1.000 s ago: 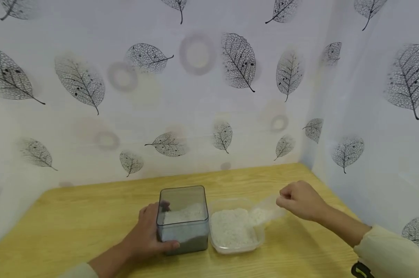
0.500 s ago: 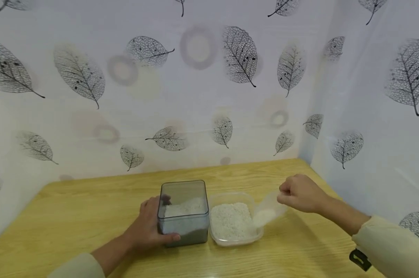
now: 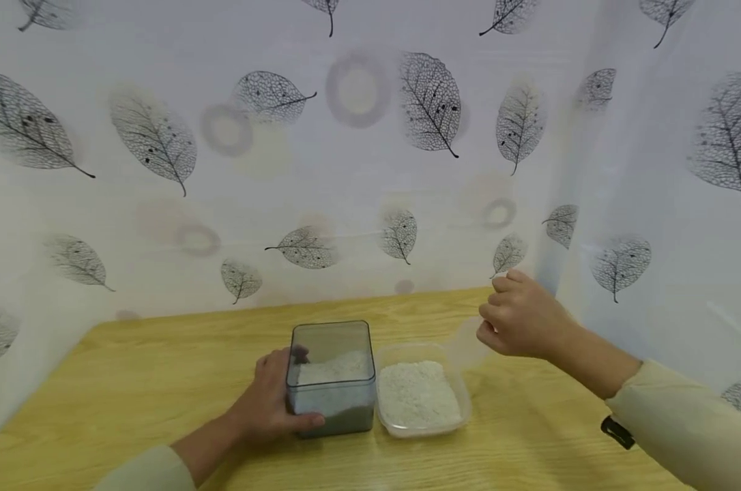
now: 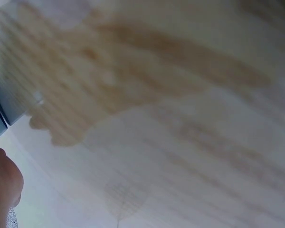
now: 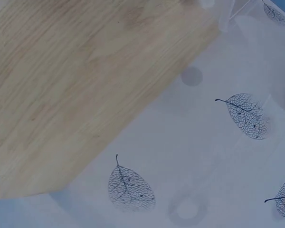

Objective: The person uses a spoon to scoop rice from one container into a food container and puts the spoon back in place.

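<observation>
In the head view my left hand [image 3: 266,402] grips the left side of a smoky see-through box [image 3: 331,411], thumb in front and fingers behind. White powder or fine grains [image 3: 336,368] lie inside it. Close against its right side stands a shallow clear plastic container [image 3: 416,432], filled with the same white stuff [image 3: 418,394]. My right hand [image 3: 526,317], fingers curled, holds a translucent plastic scoop [image 3: 467,343] at the container's far right corner. Whether the scoop holds anything cannot be made out. The left wrist view catches only the box's corner [image 4: 0,111] and part of my hand.
A wood-grain table [image 3: 162,382] bears both containers. White leaf-printed sheeting [image 3: 358,170] rises behind the table and along its sides. The right wrist view shows mostly tabletop [image 5: 85,95] and sheeting, with a clear plastic edge [image 5: 233,14] at the top.
My right hand has risen and moved slightly left, lifting the scoop from the clear container's right side; white stuff seen in the scoop before is no longer visible. My left hand keeps its grip.
</observation>
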Available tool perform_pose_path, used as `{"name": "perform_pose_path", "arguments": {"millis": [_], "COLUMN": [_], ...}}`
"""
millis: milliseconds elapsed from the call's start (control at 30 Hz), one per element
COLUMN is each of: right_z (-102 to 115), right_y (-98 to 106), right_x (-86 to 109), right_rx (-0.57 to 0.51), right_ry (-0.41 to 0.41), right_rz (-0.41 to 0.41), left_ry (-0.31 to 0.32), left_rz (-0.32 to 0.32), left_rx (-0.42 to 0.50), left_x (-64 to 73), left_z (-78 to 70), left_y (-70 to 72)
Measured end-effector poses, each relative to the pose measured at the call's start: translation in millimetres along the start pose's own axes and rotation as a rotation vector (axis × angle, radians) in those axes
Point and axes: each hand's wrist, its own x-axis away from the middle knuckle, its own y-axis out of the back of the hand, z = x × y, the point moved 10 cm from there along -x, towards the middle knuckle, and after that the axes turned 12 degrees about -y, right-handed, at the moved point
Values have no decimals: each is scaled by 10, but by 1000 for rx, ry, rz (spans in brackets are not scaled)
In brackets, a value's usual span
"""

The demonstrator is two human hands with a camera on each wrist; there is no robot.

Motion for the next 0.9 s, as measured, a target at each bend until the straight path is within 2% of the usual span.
{"name": "perform_pose_path", "arguments": {"millis": [100,200,300,367,467,667,900], "right_z": [86,129,210,316,550,1021,1336], "right_y": [112,171,147,84,-87,-513,-727], "right_x": [-190,-405,-614,-738,-883,-1046,-1300], "right_rx": [39,27,-8,-30,-30,140,260], "right_ry": [-10,-85,-130,-118,-35,135,242], "right_rz": [-123,-209,-237,-217,-122,174,384], "left_ry": [5,5,-5,-8,-6,5,55], "left_rz": [9,17,17,18,18,17,28], "left_rx": [-1,-4,-13,-13,-16,-10,10], "left_x": [-8,-13,-22,-29,-33,-15,22], "left_z": [0,-1,-8,-12,-12,-13,44], "left_y": [-21,-48,-68,-78,-85,-66,-25]}}
